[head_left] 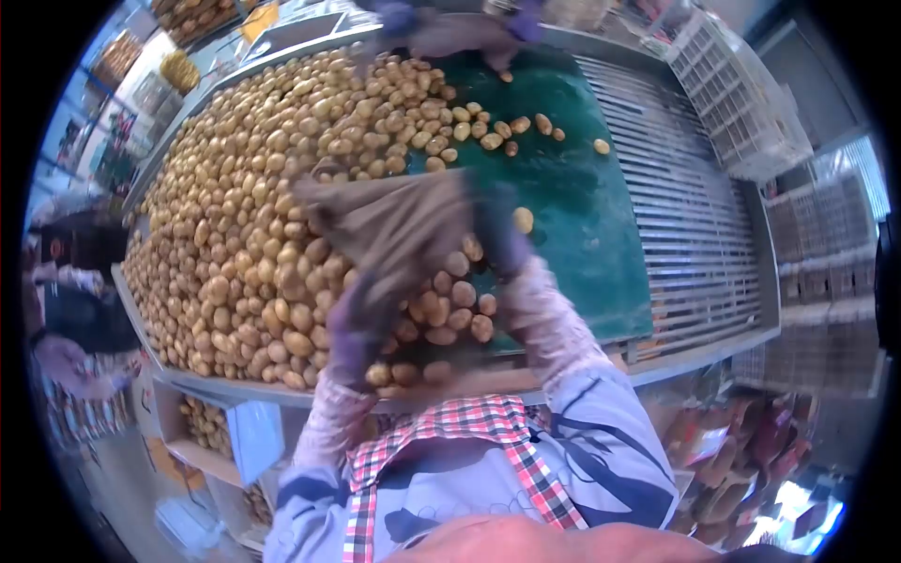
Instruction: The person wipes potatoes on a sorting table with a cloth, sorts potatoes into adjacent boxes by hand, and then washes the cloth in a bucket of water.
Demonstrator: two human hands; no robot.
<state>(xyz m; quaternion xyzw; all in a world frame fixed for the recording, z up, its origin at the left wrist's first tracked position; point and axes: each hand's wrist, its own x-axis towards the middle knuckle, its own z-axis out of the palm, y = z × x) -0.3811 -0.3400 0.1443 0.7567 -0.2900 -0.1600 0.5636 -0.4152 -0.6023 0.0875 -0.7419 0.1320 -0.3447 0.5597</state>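
- Landmark: dark-green, smooth flat panel (587, 244) in a grey metal-rimmed table (771, 281)
- Large brown, limp fabric sack or cloth (394, 211): held up at the panel's left edge, over the potatoes, stretched between both hands
- Left hand (357, 324), dark glove with purple cuff: closed on the cloth's lower end, left of the panel; motion blur hides the fingers, so grip is a fair reading only
- Right hand (502, 230), dark glove: gripping the cloth's right edge, above the panel
- Yellow-brown, rounded potatoes (253, 225): deep heap left of the panel, a few loose ones scattered on its far part
- Grey slatted metal grille (680, 197): right of the panel
- Co-worker's purple-gloved hand (526, 19): beyond the panel's far edge
- Progress, judged: far from finished; only a small share lies spread on the panel, most potatoes remain heaped, cloth not yet put down
- Brands, labels, writing: none readable anywhere around the panel
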